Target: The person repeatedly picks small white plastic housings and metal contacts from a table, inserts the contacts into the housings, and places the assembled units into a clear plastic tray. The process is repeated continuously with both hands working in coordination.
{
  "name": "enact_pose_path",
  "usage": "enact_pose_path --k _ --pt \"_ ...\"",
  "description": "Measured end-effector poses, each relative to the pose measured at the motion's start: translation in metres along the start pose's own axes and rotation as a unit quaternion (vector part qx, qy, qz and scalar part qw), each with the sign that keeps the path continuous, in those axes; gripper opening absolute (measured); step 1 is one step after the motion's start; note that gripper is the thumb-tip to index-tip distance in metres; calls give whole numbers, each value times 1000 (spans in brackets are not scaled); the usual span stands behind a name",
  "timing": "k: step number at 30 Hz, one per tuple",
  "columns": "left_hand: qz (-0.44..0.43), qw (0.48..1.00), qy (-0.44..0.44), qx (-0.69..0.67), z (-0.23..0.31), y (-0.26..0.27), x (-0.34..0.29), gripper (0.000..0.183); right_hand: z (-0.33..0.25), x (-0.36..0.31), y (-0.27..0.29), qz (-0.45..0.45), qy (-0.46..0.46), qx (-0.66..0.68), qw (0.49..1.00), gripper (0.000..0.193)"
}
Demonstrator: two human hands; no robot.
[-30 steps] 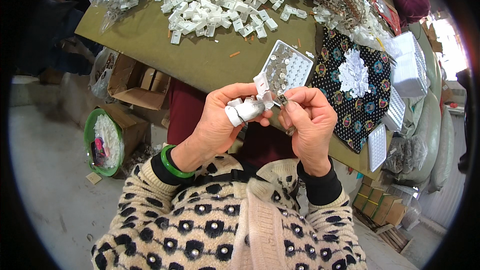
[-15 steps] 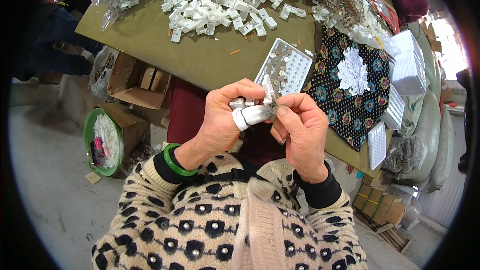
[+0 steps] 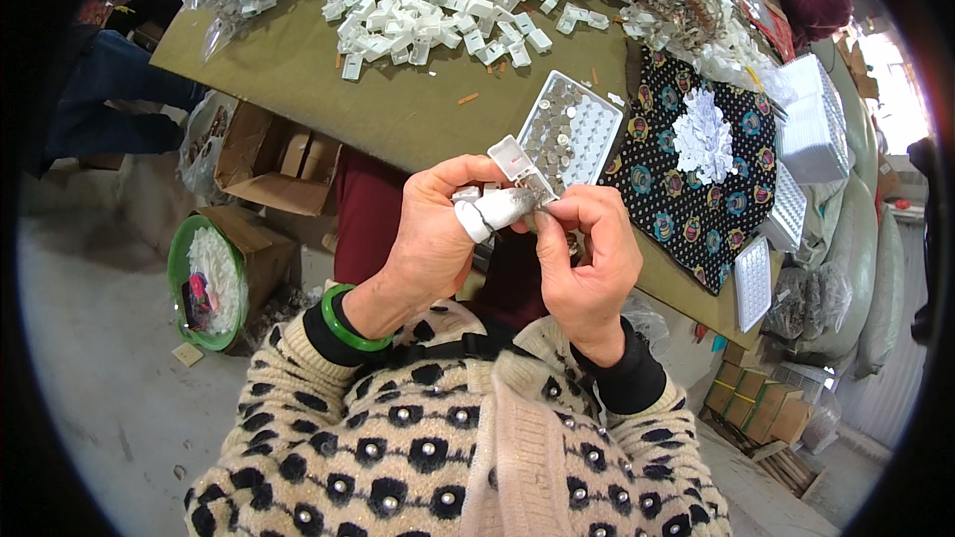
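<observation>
A small white plastic case (image 3: 513, 158) with its lid swung up is in the grip of my left hand (image 3: 423, 237). White wrapping, smudged grey near the tip, covers one finger of that hand. More white pieces show between its fingers. My right hand (image 3: 595, 261) has thumb and forefinger pressed together at the case's near right edge; what they pinch, if anything, is hidden. Just beyond the hands lies a white tray (image 3: 600, 129) with round pockets, its left part covered with loose silver discs (image 3: 547, 129).
White plastic cases (image 3: 448, 0) lie heaped on the green-topped table (image 3: 298, 99). To the right, a patterned black cloth (image 3: 676, 209) bears white pieces (image 3: 702, 134), near stacked white trays (image 3: 811, 119). A green basin (image 3: 177, 283) and a cardboard box (image 3: 254, 164) stand at left.
The case has turned in my left hand, so the lid's broad face now shows. My right hand has shifted slightly left, its fingers now against the case's edge.
</observation>
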State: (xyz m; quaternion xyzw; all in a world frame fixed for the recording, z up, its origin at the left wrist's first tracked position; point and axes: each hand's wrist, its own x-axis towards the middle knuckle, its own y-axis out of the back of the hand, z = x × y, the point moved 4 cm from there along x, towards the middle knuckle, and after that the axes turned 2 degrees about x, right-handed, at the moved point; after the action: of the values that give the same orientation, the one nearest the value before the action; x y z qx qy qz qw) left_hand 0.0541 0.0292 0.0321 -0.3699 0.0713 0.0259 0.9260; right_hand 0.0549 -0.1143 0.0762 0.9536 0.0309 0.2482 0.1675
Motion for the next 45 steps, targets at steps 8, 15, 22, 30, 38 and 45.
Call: enact_pose_path --k 8,15,22,30,38,45 --pt "31 983 -121 137 4 0 0 12 2 -5 -10 13 130 -139 982 14" --pt "64 982 -72 163 8 1 -9 16 5 -3 -15 5 141 -143 980 19" --pt "10 985 145 -90 1 3 -8 23 11 -5 -11 -45 -73 -12 996 9" --pt "11 993 97 -66 10 5 -5 31 31 -17 -25 -73 -426 434 791 11" --pt "9 999 33 18 11 4 -8 22 12 -6 -19 -54 -320 387 863 24" --pt "-24 933 -151 326 15 -3 -21 20 19 -12 -25 -45 -319 355 877 17"
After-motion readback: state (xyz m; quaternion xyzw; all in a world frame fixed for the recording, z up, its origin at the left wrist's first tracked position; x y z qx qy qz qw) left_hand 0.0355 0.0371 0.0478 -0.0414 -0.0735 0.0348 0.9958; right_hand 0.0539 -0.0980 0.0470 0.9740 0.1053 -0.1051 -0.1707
